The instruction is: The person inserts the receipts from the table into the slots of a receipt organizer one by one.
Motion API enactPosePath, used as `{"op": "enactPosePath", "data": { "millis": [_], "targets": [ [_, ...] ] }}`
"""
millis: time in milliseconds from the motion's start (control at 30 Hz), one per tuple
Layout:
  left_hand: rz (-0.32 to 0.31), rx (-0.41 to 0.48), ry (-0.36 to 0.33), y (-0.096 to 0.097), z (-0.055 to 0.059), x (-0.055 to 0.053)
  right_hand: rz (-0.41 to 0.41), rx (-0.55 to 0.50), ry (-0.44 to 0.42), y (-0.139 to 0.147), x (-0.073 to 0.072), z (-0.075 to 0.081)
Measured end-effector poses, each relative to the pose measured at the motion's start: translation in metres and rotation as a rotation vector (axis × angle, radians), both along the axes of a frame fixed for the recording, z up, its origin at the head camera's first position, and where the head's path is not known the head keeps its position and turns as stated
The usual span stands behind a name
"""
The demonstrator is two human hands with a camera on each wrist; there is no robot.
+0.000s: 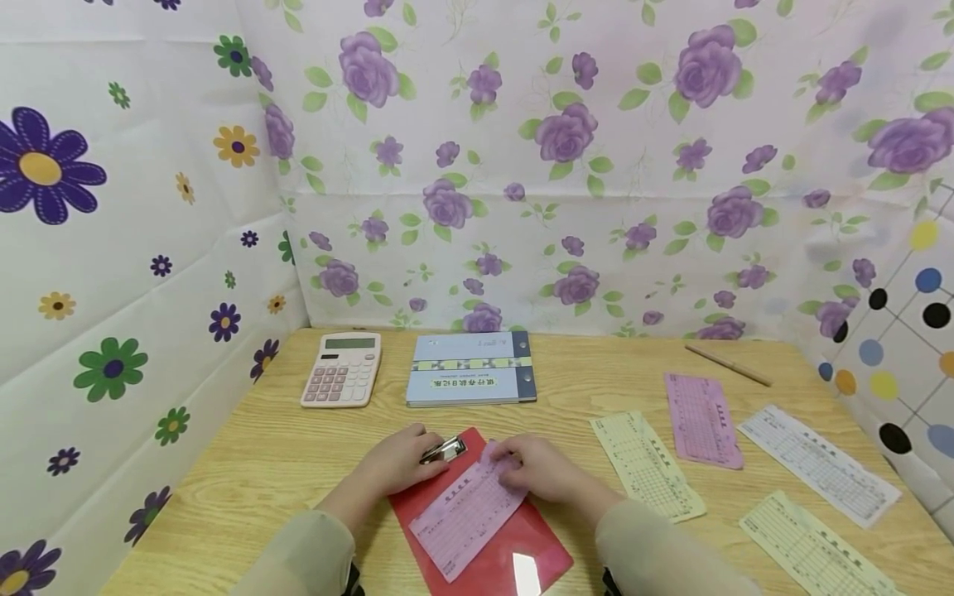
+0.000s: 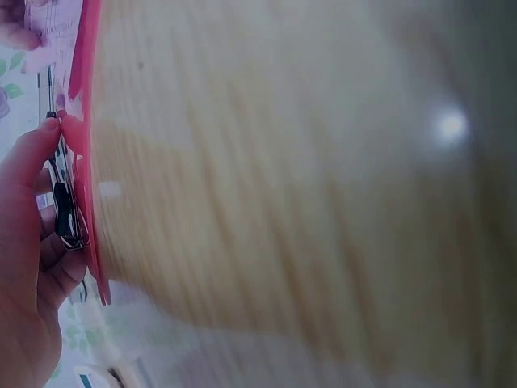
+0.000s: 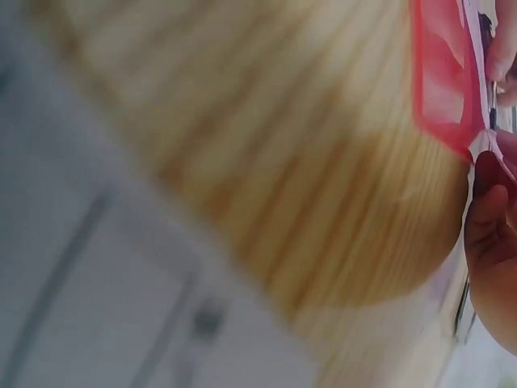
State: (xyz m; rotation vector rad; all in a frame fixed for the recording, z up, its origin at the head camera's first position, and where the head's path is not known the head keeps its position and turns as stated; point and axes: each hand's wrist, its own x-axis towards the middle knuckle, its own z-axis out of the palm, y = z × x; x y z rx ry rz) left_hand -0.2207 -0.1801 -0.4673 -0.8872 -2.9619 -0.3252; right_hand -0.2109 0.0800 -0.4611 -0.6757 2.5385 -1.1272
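A red clipboard (image 1: 514, 555) lies slanted in front of me, its metal clip (image 1: 447, 449) toward the upper left. My left hand (image 1: 398, 459) grips the board at this clip; in the left wrist view the thumb presses the clip's lever (image 2: 60, 198) and the other fingers curl round the board's edge. A pink printed slip (image 1: 469, 513) lies aslant over the board. Its upper right end is pinched between the thumb and fingers of my right hand (image 1: 544, 468), beside the clip. In the right wrist view the slip's edge (image 3: 477, 73) shows side-on.
Behind the board are a calculator (image 1: 343, 370) and a blue account book (image 1: 471, 368). To the right lie a pink slip (image 1: 702, 420), a white slip (image 1: 820, 463), two yellow slips, one nearer (image 1: 648, 465) and one at the front (image 1: 816, 546), and a thin wooden stick (image 1: 727, 365). Patterned cloth encloses the table.
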Motion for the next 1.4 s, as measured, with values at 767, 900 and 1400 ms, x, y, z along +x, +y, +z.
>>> {"op": "enactPosePath", "data": {
  "millis": [767,900,1400],
  "targets": [
    [-0.003,-0.034,0.030,0.001,0.000,0.001,-0.059,0.131,0.148,-0.024,0.000,-0.009],
    [-0.038,-0.091,0.063,0.003,-0.002,0.000,-0.059,0.154,0.170,-0.025,0.000,-0.011],
    [-0.050,-0.184,-0.003,0.005,-0.001,-0.002,-0.095,0.227,0.208,-0.033,0.008,-0.003]
  ]
}}
